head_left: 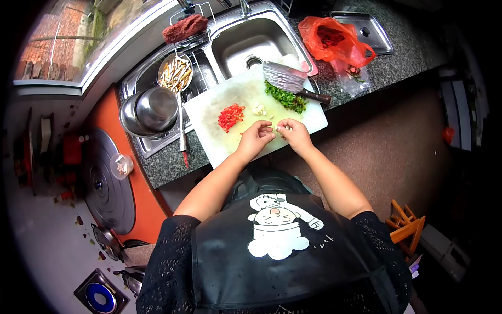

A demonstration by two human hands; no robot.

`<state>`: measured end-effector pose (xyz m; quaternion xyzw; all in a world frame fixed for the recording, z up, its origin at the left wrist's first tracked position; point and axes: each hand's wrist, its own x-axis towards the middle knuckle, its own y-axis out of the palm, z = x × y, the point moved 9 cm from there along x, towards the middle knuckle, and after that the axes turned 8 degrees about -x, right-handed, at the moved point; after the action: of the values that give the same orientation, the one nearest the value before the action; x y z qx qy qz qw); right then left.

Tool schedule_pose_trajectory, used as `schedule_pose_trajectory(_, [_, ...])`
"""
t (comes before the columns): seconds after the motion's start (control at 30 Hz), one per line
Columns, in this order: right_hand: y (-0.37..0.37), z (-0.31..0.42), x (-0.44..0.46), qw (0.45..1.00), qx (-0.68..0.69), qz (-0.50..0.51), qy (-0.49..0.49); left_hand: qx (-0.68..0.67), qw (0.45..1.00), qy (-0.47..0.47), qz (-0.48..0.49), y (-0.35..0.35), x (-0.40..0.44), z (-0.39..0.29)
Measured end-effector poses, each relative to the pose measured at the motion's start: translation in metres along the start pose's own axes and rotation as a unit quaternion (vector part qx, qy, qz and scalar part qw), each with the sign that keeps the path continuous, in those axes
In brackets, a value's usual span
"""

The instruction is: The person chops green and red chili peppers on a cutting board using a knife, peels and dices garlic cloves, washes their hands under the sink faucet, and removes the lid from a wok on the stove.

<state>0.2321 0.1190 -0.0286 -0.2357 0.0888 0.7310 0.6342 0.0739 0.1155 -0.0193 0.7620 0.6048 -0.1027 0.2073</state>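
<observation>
My left hand and my right hand are close together over the near edge of the white cutting board. A small pale piece, seemingly a garlic clove, is pinched in my right fingertips. My left fingers are curled in beside it; what they hold, if anything, is too small to make out. Just beyond my hands lie peeled garlic cloves. Chopped red chili is heaped on the left of the board, chopped green pepper on the right. A cleaver rests by the green heap.
Behind the board is a steel sink. A strainer of cut pale-brown pieces and steel bowls stand at left. A red plastic bag and a steel lid lie on the right counter. A wooden stool is at lower right.
</observation>
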Motion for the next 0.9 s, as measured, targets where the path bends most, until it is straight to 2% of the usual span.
schedule_pose_trajectory(0.07, [0.006, 0.004, -0.004, 1.0, 0.025, 0.003, -0.007, -0.045, 0.999, -0.022, 0.022, 0.002, 0.0, -0.001])
schedule_pose_trajectory(0.17, [0.011, 0.009, -0.01, 0.999, 0.04, 0.014, 0.002, -0.021, 0.999, -0.043, 0.01, -0.003, -0.001, -0.003])
schedule_pose_trajectory(0.33, [0.019, 0.01, -0.014, 0.997, 0.056, 0.045, 0.007, -0.056, 0.998, -0.029, 0.025, 0.002, -0.008, -0.009])
schedule_pose_trajectory(0.53, [0.012, 0.038, -0.023, 0.988, -0.148, 0.024, -0.049, -0.139, 0.986, -0.095, 0.019, -0.002, -0.014, 0.002])
schedule_pose_trajectory(0.73, [0.011, 0.038, -0.025, 0.988, -0.148, 0.01, -0.048, -0.22, 0.968, -0.113, 0.047, 0.003, -0.025, -0.008])
schedule_pose_trajectory(0.9, [0.0, 0.068, -0.033, 0.968, -0.196, -0.057, -0.145, -0.179, 0.98, -0.085, 0.031, -0.006, -0.022, -0.004])
